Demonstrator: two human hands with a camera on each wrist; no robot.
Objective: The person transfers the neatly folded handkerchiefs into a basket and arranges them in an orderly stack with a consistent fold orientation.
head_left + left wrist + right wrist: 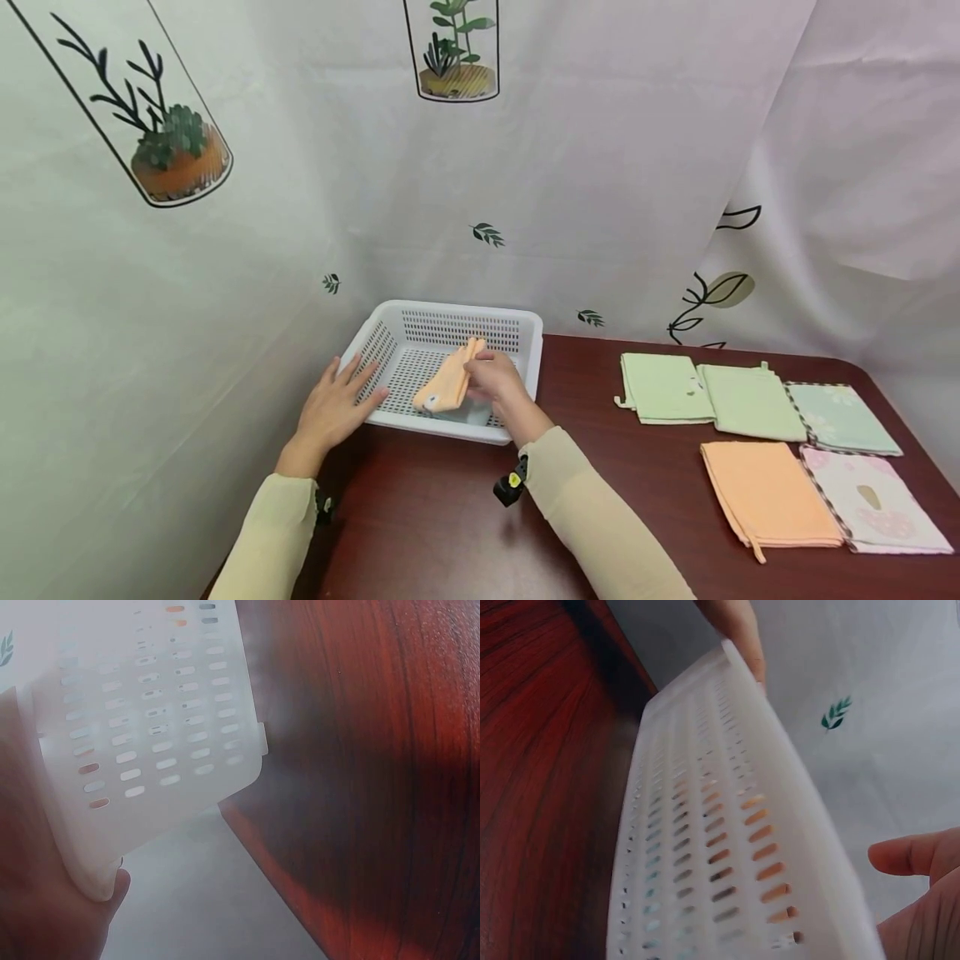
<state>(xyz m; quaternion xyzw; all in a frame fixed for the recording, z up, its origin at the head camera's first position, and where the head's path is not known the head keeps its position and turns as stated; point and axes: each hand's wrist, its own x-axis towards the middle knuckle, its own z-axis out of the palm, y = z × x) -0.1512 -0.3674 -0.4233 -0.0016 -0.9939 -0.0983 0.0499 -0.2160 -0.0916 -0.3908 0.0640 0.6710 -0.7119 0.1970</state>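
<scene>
A white perforated plastic basket stands at the table's back left. Over its left front corner lies my left hand, fingers spread across the rim; in the left wrist view that hand appears beside the corner. With its fingertips, my right hand pinches a folded orange hand towel inside the basket. A small dark-and-white pattern shows at the towel's lower end. Below it sits a pale item, mostly hidden by towel and hand. The right wrist view shows orange through the slots of the basket wall.
Folded towels lie in two rows on the dark red table at right: a green towel, another green towel, a pale blue towel, an orange towel and a pink-and-white towel. White patterned curtains hang behind.
</scene>
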